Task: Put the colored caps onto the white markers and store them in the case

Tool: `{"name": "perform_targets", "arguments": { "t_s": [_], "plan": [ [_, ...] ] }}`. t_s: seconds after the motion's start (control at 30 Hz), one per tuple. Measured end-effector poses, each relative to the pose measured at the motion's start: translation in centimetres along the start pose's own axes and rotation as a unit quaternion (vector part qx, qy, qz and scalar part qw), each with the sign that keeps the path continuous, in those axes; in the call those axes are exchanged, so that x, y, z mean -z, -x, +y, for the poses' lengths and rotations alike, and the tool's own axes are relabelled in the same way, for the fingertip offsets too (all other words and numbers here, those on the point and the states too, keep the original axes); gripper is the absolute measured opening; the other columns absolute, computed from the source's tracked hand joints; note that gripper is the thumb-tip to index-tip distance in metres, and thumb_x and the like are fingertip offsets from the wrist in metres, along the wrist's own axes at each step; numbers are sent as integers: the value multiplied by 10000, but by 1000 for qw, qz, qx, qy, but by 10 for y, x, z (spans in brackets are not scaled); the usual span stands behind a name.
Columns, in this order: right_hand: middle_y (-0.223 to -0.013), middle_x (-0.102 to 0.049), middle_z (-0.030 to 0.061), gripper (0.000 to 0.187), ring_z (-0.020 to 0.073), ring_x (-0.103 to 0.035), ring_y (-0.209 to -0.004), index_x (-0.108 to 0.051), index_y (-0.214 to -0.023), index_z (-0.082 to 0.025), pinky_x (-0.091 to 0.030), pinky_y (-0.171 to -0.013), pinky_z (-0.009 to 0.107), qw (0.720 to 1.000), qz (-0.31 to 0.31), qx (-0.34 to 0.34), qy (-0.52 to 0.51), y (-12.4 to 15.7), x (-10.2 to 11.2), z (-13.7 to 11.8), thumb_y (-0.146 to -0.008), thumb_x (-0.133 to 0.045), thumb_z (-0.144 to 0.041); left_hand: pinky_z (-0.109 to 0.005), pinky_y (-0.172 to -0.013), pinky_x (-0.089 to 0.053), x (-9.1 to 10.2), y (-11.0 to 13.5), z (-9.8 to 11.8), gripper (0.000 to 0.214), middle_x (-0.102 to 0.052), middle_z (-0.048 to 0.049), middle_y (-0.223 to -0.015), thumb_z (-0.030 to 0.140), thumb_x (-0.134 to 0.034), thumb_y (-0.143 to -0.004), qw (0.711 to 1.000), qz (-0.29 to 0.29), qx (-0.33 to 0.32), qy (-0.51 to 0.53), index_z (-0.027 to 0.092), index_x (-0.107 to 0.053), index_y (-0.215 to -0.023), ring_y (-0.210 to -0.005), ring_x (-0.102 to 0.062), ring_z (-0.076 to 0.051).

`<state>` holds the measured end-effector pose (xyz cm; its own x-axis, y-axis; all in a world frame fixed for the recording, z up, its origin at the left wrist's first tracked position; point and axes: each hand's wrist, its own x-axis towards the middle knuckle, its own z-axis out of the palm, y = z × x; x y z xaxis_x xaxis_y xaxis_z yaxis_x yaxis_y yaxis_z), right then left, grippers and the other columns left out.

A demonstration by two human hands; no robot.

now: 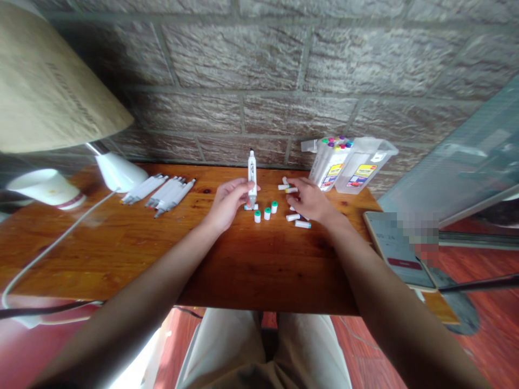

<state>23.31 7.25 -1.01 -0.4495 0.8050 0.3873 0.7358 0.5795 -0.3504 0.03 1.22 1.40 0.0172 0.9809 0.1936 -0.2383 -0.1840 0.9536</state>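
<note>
My left hand (227, 202) is closed round a white marker (252, 167), held upright with its bare dark tip pointing up. Below its lower end, a cap lies on its side on the wooden table (259, 265). Three white caps with green tops (267, 213) stand in a slanted row just right of it. My right hand (312, 200) hovers low over a scatter of loose caps, thumb and fingers apart. Its fingertips are at a cap with a yellow end (291, 190). More caps, such as one with a teal end (303, 224), lie under and below this hand, some partly hidden by it.
Several uncapped markers (172, 194) lie at the left, near a lamp (117, 170) and a paper cup (51, 189). Behind my right hand stand a case of capped markers (327, 167) and a clear plastic case (360, 165). A phone (399, 248) rests at the right edge.
</note>
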Motion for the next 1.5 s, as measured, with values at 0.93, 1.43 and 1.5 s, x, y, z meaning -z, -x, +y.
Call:
{"name": "perform_targets", "arguments": {
  "t_s": [0.93,1.43,1.5],
  "plan": [
    [-699,-700,-10,98,139,-616,-636,-730,-769,-193,-402,-640,252,994,-92,-30,-42,0,25,-30,-838,-661,-196,-216,-488,-471,-7,1,0,237,-655,-13,-642,359,-755,-656,999,31,11,-18,132,-697,-690,-484,-536,-83],
    [-841,-765,51,138,149,-655,-727,-739,-853,-149,-388,-639,234,982,-184,-40,13,1,17,-37,-894,-661,-254,-205,-468,-445,-7,1,2,231,-632,2,-599,352,-767,-635,999,32,6,-11,132,-722,-686,-483,-540,-86],
    [-863,-766,54,140,147,-659,-744,-738,-882,-140,-392,-648,227,981,-191,-38,13,0,17,-38,-898,-661,-256,-203,-466,-442,-6,1,1,230,-633,0,-604,355,-762,-641,999,29,3,-13,134,-725,-692,-488,-543,-87]
  ]
}}
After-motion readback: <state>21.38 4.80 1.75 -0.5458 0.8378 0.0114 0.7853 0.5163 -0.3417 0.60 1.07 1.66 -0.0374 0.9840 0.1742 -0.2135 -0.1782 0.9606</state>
